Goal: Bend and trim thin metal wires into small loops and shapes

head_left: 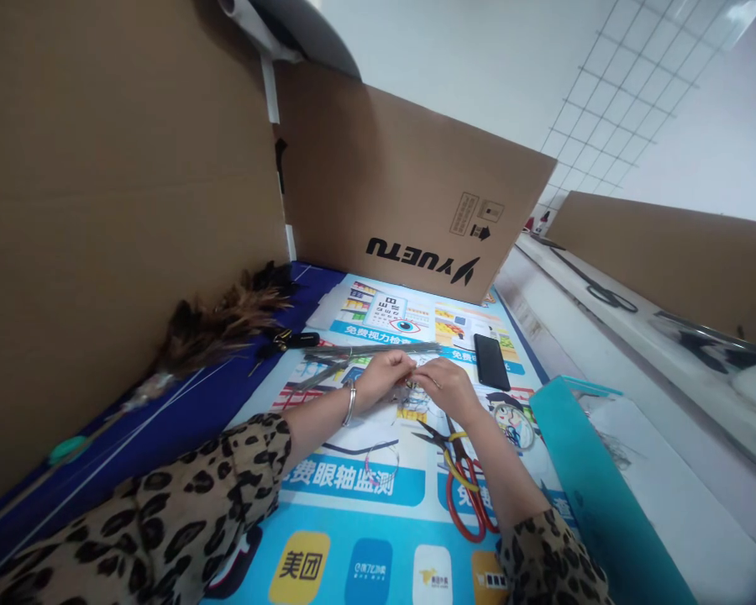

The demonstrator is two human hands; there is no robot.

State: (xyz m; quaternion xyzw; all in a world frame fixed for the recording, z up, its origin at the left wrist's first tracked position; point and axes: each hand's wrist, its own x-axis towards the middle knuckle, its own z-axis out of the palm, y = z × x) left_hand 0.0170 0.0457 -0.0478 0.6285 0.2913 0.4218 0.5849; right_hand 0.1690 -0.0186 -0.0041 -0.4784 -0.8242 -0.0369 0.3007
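Observation:
In the middle of the table my left hand [381, 378] and my right hand [446, 388] meet, fingertips pinched close together. What they pinch is too small to make out; thin, wire-like strands show just below the fingers. A bundle of thin grey wires [378, 349] lies behind my hands. Beside my right forearm are red-handled scissors [466, 504] and yellow-handled pliers [448, 454], partly overlapping. Nearer to me rests a thin hoop [381, 464] with pinkish parts. A small round dish [514, 425] with colourful contents sits right of my right wrist.
A black phone [491, 362] lies beyond my right hand. To the right stands a teal box [595, 479]. Cardboard panels [409, 185] wall off the back and left. A brown feather duster [214, 323] lies along the left edge. The printed sheet [328, 521] covers the tabletop.

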